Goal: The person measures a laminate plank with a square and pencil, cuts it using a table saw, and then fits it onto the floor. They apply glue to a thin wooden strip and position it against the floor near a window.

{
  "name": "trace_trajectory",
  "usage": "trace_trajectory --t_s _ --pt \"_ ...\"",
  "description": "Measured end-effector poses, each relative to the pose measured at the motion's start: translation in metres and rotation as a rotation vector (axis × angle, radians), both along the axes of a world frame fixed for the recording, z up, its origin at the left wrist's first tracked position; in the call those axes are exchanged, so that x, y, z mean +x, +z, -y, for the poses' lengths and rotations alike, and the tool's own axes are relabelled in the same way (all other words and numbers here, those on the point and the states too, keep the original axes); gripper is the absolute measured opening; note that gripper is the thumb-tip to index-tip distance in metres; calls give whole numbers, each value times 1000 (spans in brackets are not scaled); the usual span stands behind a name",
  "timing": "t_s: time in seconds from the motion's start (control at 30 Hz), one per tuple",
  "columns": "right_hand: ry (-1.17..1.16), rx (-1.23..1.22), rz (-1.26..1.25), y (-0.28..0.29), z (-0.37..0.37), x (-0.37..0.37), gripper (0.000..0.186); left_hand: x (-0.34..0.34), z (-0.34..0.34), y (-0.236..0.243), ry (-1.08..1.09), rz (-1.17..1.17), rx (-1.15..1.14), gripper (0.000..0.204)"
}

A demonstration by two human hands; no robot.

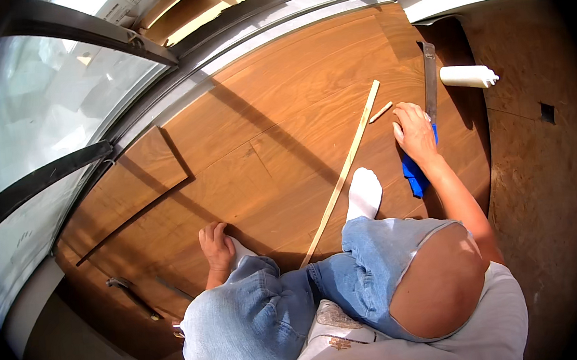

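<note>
Right fingers (404, 109) over blue-handled tool (430, 92), white bottle (465, 76) nearby, contents hidden

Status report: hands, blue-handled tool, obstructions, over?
Right hand at the blue-handled tool, grip unclear. Left hand beside left foot. Wooden strip lies between the hands.

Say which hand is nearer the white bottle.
Right. The right hand is close by, left of the bottle and nearer the body; the left hand is much farther off, at lower left, by the left foot.

Blue handle (412, 174) partly hidden, cardboard (216, 4) cut off
</note>
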State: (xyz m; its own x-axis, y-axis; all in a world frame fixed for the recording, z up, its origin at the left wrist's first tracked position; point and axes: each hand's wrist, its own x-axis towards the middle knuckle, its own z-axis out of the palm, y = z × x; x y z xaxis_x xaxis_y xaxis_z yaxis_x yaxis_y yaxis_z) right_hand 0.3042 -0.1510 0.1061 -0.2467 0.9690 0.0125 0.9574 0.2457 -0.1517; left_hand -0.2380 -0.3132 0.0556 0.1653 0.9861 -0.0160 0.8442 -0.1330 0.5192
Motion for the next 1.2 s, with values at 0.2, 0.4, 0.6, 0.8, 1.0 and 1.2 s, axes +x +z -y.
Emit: trace_trajectory --t_s 0.2,0.4,0.6,0.8,1.0,1.2 --pt "367 -129 67 -22 -16 -18 22 -6 0 -3 43 -35 19 32" --pt "301 -224 -59 -2 -35 -38 24 -10 9 -5 66 -3 54 31" --pt "397 -362 -13 15 -56 -63 18 -12 16 -9 61 65 110 37" --pt "685 -686 184 45 -65 -96 23 -32 -4 -6 272 59 252 35" --pt "808 -791 291 61 -79 -143 17 -107 4 4 456 -30 229 33" --pt "653 -721 252 59 -73 -167 12 -142 102 24 766 -114 68 29"
